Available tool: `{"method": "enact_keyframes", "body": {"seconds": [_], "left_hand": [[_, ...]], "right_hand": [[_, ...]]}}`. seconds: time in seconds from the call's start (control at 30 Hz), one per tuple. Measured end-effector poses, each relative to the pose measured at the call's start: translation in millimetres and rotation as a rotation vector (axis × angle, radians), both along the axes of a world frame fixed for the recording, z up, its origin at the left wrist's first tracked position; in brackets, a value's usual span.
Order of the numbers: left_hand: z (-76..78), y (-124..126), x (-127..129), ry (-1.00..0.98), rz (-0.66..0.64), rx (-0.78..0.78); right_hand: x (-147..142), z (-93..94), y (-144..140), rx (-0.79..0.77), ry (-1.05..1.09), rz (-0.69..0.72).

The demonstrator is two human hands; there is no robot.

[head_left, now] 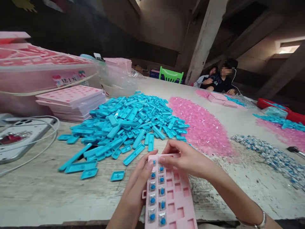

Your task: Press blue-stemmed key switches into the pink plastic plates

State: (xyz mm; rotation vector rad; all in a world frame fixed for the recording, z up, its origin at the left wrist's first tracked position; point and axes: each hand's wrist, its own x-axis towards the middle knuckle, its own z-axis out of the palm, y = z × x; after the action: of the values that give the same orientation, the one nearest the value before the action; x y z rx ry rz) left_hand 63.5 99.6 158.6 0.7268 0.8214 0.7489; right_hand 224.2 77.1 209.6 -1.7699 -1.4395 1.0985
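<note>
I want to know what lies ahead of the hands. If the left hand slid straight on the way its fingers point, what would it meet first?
Probably the right hand, almost touching the left hand over the pink tray; depth is unclear.

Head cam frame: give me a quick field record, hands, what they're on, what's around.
left hand: steadies the pink tray's left edge
right hand: fingertips at the tray's top end; whether they pinch a piece cannot be told
pink tray: grid of square pockets, two left columns filled with small blue-centred parts, the others empty
table: worn pale surface
nearby: blue plastic pieces heaped; pink pieces spread beside them; stacked pink trays; phone at left
</note>
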Motion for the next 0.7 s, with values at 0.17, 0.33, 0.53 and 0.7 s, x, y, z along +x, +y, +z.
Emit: {"method": "enact_keyframes", "body": {"seconds": [0.17, 0.33, 0.53, 0.7], "left_hand": [[1.9, -3.8, -5.2, 0.039, -0.004, 0.047], [-13.1, 0.9, -10.7, -0.027, -0.031, 0.066], [-0.5, -8.3, -7.9, 0.048, 0.082, 0.186], [26.1, -21.2, -6.6, -0.032, -0.005, 0.385]], "right_hand": [[3.2, -0.7, -2.2, 0.008, 0.033, 0.065], [-4.3, 7.4, -5.9, 0.075, 0.033, 0.093], [-13.9, 20.7, -14.9, 0.169, 0.068, 0.030], [-7.3, 32.2, -32.2, 0.356, 0.001, 0.145]]}}
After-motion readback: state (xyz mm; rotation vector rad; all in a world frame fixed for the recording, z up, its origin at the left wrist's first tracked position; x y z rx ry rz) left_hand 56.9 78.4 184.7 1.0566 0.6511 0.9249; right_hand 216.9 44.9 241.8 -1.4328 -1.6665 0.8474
